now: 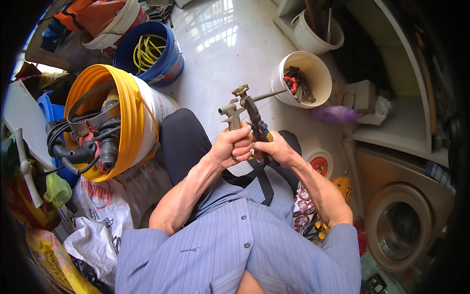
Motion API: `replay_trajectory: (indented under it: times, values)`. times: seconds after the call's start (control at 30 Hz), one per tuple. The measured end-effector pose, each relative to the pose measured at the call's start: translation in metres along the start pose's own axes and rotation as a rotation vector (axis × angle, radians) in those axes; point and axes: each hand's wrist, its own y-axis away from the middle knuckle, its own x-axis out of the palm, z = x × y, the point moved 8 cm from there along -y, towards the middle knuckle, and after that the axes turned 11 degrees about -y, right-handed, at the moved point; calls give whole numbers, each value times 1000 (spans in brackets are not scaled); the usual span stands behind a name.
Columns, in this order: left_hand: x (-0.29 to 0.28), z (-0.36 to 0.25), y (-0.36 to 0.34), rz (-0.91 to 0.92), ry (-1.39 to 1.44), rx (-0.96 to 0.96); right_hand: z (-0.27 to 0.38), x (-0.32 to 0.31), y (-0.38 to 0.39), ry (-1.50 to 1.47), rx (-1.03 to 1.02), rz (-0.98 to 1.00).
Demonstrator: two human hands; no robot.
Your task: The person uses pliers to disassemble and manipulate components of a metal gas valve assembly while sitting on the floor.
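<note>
In my left hand point(234, 143) is the handle of a worn grey metal foam gun point(232, 113), with a thin barrel reaching to the right and a round ring at its top. My right hand point(275, 148) is closed round a dark, long-jawed hand tool point(254, 113) with some blue and yellow on its grip; it looks like pliers, but the exact kind is unclear. Its upper end lies against the gun, near the ring. Both hands meet over my lap, thumbs close together. The fingers partly hide the lower ends of both tools.
On the left, a yellow-and-white bucket point(134, 98) holds corded power tools; behind it a blue bucket point(172, 51) has a yellow hose. A white bucket point(319, 63) of hand tools stands ahead right, near a purple bottle point(338, 114). A washing machine point(364, 169) is at right.
</note>
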Motion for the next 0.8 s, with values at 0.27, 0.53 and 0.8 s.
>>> replay_trajectory:
  times: [0.27, 0.53, 0.8]
  values:
    - [3, -2, 2, 58, 168, 50, -10, 13, 18, -349, 29, 190]
    - [-30, -1, 17, -293, 80, 103, -33, 48, 46, -787, 251, 373]
    - [-40, 15, 22, -290, 85, 86, -42, 65, 70, -862, 316, 349]
